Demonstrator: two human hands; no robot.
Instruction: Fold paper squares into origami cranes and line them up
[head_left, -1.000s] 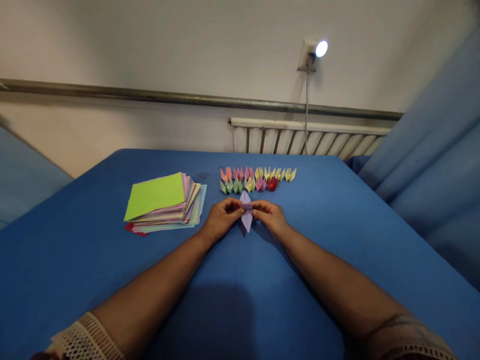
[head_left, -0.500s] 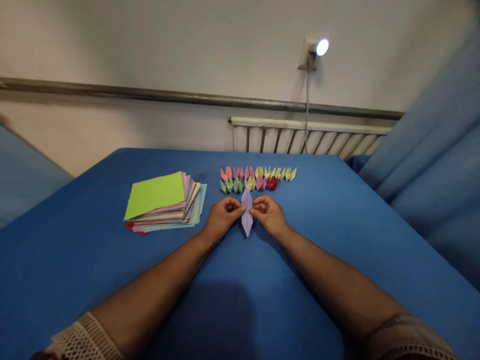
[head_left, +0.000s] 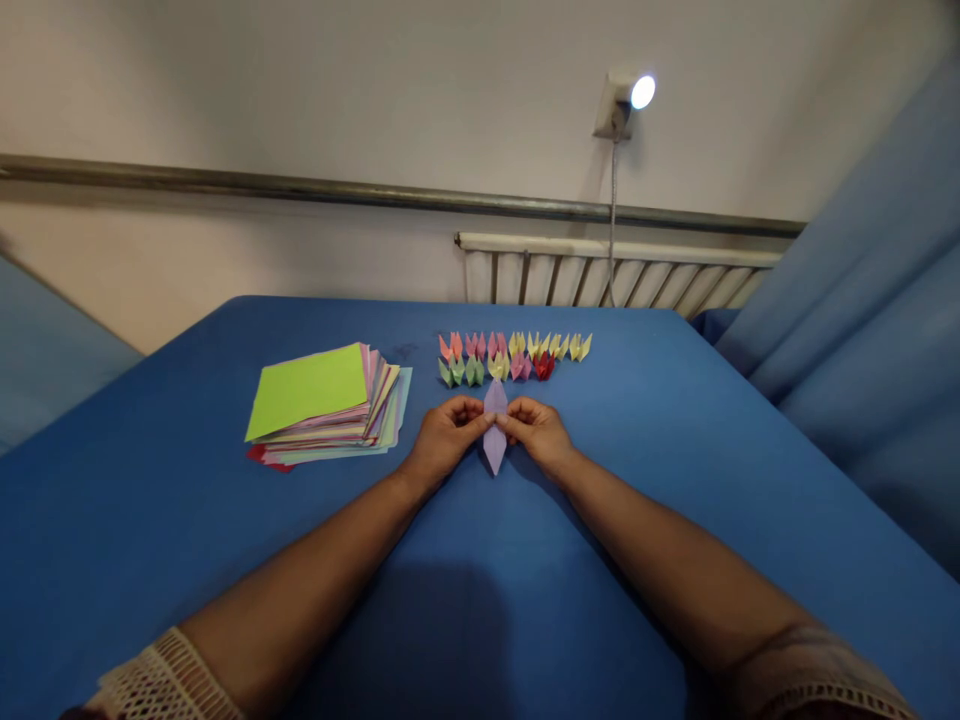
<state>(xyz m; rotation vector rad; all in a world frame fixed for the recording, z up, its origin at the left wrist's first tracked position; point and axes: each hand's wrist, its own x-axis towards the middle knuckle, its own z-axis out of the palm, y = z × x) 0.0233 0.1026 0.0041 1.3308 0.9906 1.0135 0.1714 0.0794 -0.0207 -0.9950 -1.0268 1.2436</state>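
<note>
A lilac piece of folded origami paper (head_left: pixel 494 448), shaped like a long narrow diamond, is held upright between my two hands just over the blue table. My left hand (head_left: pixel 448 436) pinches its left edge near the middle between thumb and fingers. On the opposite edge, my right hand (head_left: pixel 538 434) pinches it the same way, and the two thumbs nearly meet at the paper's centre. Behind it stand two rows of small folded paper cranes; a red crane (head_left: pixel 544 367) ends the front row and a yellow crane (head_left: pixel 580 347) ends the back one.
Left of my hands lies a thick stack of coloured paper (head_left: pixel 307 393), a lime green sheet on top. The blue-covered table (head_left: pixel 600 580) reaches back to a radiator (head_left: pixel 622 262) along the wall. Blue curtains (head_left: pixel 885 300) hang at the right.
Both thumbs have drawn slightly closer together on the lilac paper. The rest of the scene shifts only a few pixels with the camera.
</note>
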